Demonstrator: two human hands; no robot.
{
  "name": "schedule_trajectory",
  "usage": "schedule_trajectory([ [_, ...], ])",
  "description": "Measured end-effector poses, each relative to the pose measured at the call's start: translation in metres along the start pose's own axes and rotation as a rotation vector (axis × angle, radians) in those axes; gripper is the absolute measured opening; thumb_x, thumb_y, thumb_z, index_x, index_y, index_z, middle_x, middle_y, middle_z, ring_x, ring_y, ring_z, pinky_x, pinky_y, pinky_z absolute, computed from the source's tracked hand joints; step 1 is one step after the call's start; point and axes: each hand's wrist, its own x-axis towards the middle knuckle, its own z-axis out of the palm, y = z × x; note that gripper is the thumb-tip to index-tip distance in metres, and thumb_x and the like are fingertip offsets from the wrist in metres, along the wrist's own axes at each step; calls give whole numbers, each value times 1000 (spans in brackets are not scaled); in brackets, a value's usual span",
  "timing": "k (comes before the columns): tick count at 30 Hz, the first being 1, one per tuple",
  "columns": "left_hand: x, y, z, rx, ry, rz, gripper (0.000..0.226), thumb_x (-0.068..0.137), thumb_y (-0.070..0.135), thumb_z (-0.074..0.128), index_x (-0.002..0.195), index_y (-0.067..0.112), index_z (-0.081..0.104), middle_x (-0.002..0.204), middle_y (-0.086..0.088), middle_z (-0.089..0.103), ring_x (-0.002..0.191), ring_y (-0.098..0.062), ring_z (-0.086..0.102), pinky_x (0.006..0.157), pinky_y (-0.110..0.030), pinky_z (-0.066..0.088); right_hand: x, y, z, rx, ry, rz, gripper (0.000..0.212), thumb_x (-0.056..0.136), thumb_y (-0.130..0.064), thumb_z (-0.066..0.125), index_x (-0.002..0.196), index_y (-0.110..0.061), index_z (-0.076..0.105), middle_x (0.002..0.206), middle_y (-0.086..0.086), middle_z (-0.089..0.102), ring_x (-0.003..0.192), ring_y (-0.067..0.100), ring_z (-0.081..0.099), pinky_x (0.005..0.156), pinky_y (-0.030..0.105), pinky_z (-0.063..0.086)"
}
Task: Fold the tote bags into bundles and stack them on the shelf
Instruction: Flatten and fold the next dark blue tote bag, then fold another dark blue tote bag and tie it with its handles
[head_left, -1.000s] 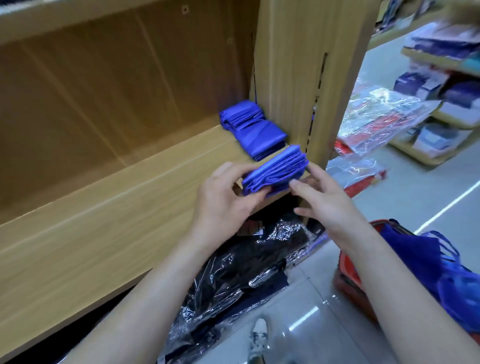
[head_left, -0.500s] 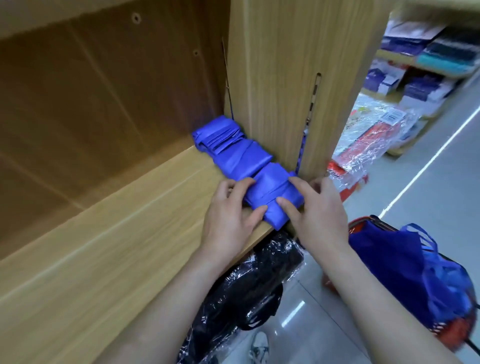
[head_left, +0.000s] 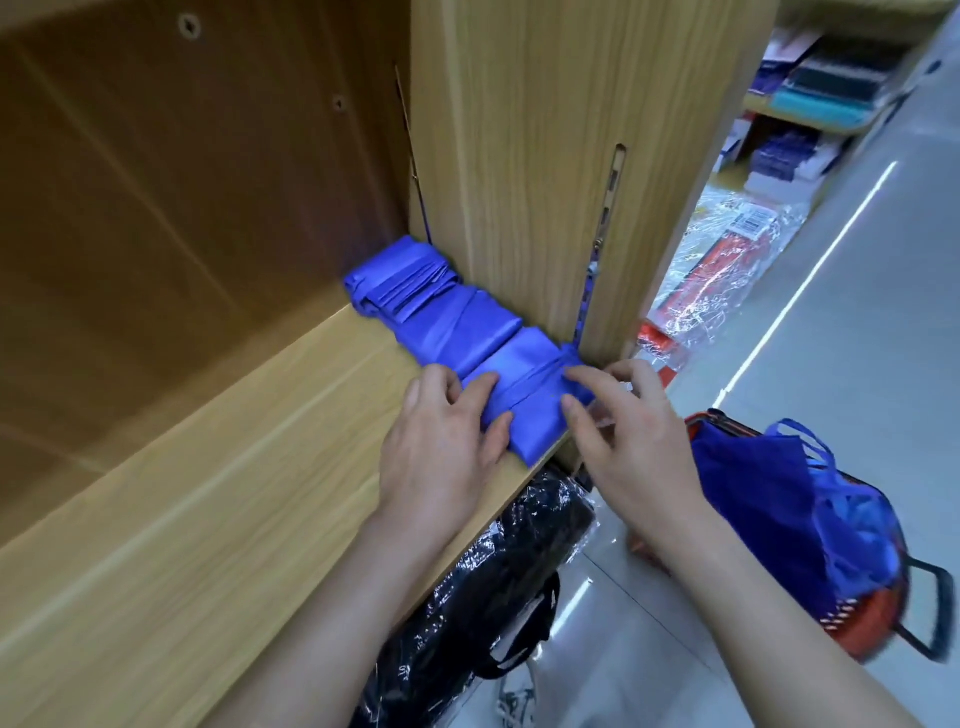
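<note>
Since a second ago the folded tote bundle (head_left: 524, 400) has gone from between my raised hands down onto the shelf board (head_left: 234, 467). It lies flat at the board's front edge, its right end against the upright side panel (head_left: 519, 156). It touches a second blue bundle (head_left: 462, 327) just behind it, and a third bundle (head_left: 400, 280) sits behind that in the back corner, so the three form a row along the panel.

My left hand (head_left: 441, 452) presses on the bundle's left side with straight fingers laid flat. My right hand (head_left: 634, 441) has its fingers spread, with the index tip and thumb tip touching the bundle's right end and nothing gripped.

Under the board lie black bags in clear plastic (head_left: 493, 597). To my right on the floor stands a red basket (head_left: 878, 621) holding loose blue tote bags (head_left: 769, 499). Beyond the panel are plastic-wrapped red packages (head_left: 727, 260).
</note>
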Motion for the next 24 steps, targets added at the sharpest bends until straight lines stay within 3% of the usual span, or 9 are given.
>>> schedule_trajectory([
  [3, -2, 6, -11, -116, -2, -9, 33, 88, 43, 55, 113, 24, 65, 93, 1, 50, 81, -23, 57, 61, -34, 51, -4, 9, -26, 80, 9, 6, 21, 95, -28, 56, 109, -20, 69, 96, -4, 56, 74, 11, 59, 68, 36, 52],
  [7, -6, 25, -22, -260, 21, 92, 21, 87, 31, 53, 95, 25, 71, 82, 7, 59, 69, -19, 59, 61, -35, 52, -12, 38, -63, -81, -86, 44, 16, 94, -26, 57, 100, -22, 71, 86, -9, 62, 78, 11, 58, 73, 34, 48],
  [11, -22, 68, -9, -405, -142, 218, 17, 86, 25, 53, 92, 27, 69, 77, 9, 64, 66, -12, 58, 59, -32, 50, -30, 77, -99, -274, -386, 226, 15, 93, -28, 55, 100, -32, 68, 88, -10, 66, 86, 13, 60, 76, 36, 49],
  [13, -34, 93, 13, -488, -267, 225, 19, 84, 24, 52, 94, 27, 68, 80, 9, 67, 69, -9, 61, 61, -31, 51, -45, 99, -116, -324, -455, 330, 15, 92, -29, 55, 98, -33, 68, 85, -10, 66, 84, 15, 61, 75, 38, 50],
  [18, -56, 149, 88, -498, -576, 191, 25, 81, 25, 52, 94, 23, 74, 89, 7, 73, 83, -9, 65, 78, -29, 49, -92, 166, -160, -297, -388, 570, 15, 91, -21, 58, 98, -27, 70, 73, -10, 63, 75, 11, 57, 74, 37, 50],
  [21, -58, 182, 131, -456, -690, 181, 18, 85, 16, 59, 92, 21, 75, 89, 4, 74, 83, -11, 63, 75, -21, 43, -119, 217, -184, -283, -325, 696, 17, 90, -20, 59, 100, -27, 71, 87, -6, 66, 85, 14, 60, 76, 30, 45],
  [24, -52, 217, 176, -356, -767, 171, 21, 87, 17, 58, 98, 23, 75, 96, 5, 73, 91, -13, 64, 79, -22, 41, -136, 273, -205, -301, -238, 816, 24, 89, -20, 60, 110, -26, 70, 105, 2, 66, 99, 23, 61, 83, 32, 45],
])
